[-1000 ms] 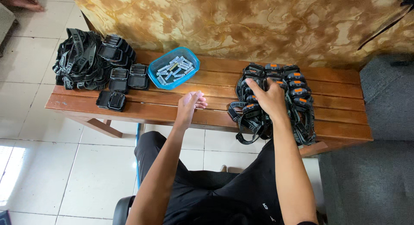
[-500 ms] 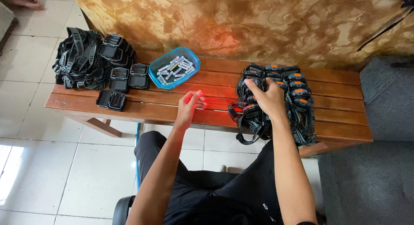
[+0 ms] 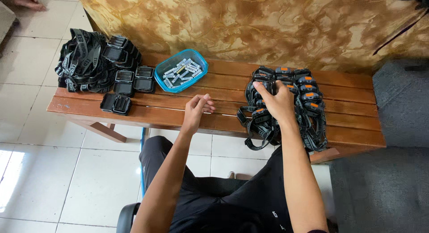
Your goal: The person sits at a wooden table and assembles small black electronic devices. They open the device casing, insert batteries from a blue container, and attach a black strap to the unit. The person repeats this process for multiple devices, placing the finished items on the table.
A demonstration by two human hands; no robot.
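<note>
A pile of black headlamps with orange buttons and straps [image 3: 308, 103] lies on the right part of a wooden slatted bench [image 3: 223, 121]. My right hand [image 3: 278, 101] rests on this pile, its fingers pinching one headlamp [image 3: 263, 85] at the pile's upper left. My left hand [image 3: 196, 109] sits at the bench's middle with fingers loosely curled and apart, holding nothing. It is a hand's width below a blue tray of batteries [image 3: 181, 70].
At the bench's left end lie a heap of black headlamps with straps [image 3: 85, 61] and several open black battery cases [image 3: 116, 103]. A mottled brown wall [image 3: 250, 23] rises behind the bench. White floor tiles are to the left and a grey seat [image 3: 397, 112] to the right.
A red glow lit the bench between my hands half a second ago and is gone now. My left hand's fingers have curled in slightly. My right hand stays on the pile.
</note>
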